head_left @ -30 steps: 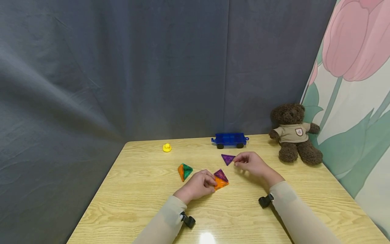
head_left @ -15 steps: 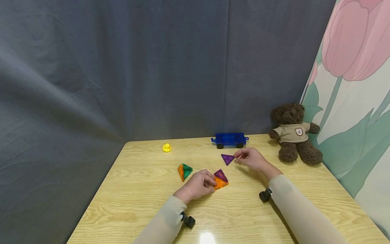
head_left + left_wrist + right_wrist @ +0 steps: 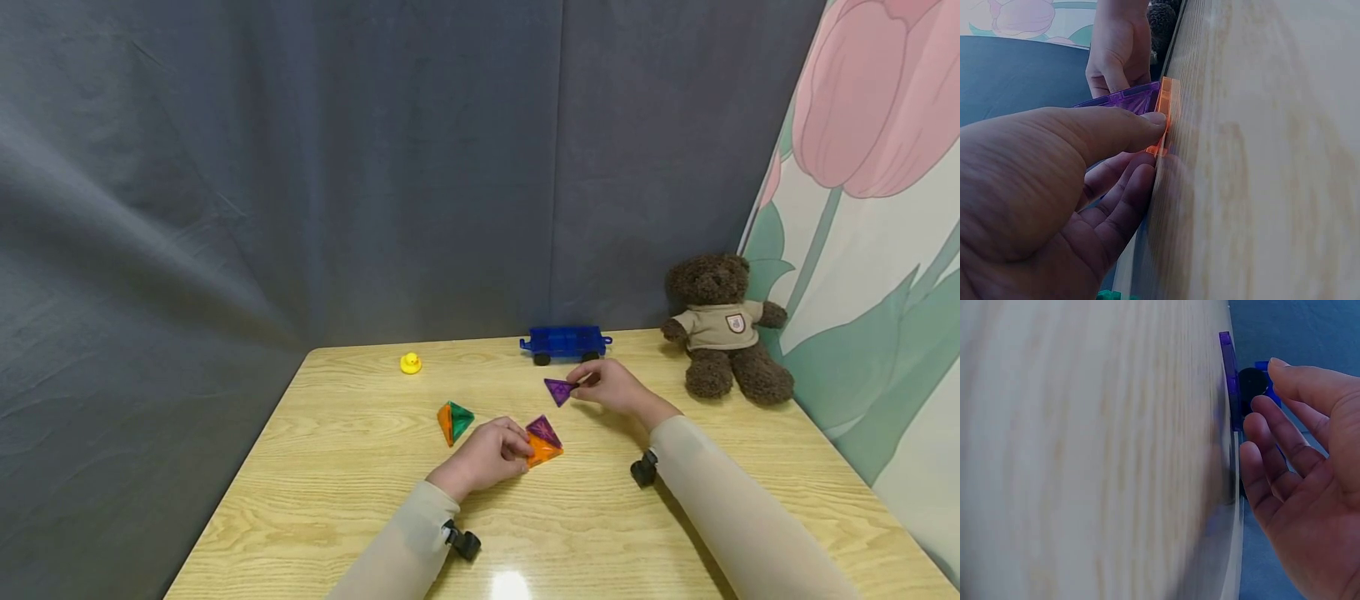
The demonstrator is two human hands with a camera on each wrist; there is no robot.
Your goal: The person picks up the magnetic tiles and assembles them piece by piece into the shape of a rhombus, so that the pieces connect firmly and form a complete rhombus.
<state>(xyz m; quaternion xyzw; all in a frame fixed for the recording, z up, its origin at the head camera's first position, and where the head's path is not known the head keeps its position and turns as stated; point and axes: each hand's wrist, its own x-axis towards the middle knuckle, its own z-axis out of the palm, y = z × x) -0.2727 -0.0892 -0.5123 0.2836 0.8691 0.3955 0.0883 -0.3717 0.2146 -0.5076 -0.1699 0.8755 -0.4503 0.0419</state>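
Left hand (image 3: 486,453) pinches the orange tile (image 3: 544,451) between thumb and fingers, low on the table (image 3: 337,517); a magenta-purple tile (image 3: 544,430) leans against it, edges meeting. Right hand (image 3: 617,390) has its fingers loosely curved and apart, fingertips at the right corner of the purple triangle (image 3: 557,390), which lies flat between that pair and the blue wagon (image 3: 564,342); whether skin touches it, can't tell from here. For a clean pickup, I'd say slide a fingertip under one edge or pinch two opposite sides, since a thin tile flat on wood gives little to grab. Left hand should likely keep its pinch light and steady so the joined tiles don't fold. Tiles look like see-through hard plastic, thicker frames, ribbed inside, probably slick. Off to the left, a green and orange piece (image 3: 456,422) stands up as a faceted point. Table is pale, streaky wood grain with a glossy patch near the front. Wagon: clear blue plastic, black round wheels. Duck (image 3: 410,363): small, smooth, yellow. Bear (image 3: 710,333): shaggy brown plush, beige shirt.
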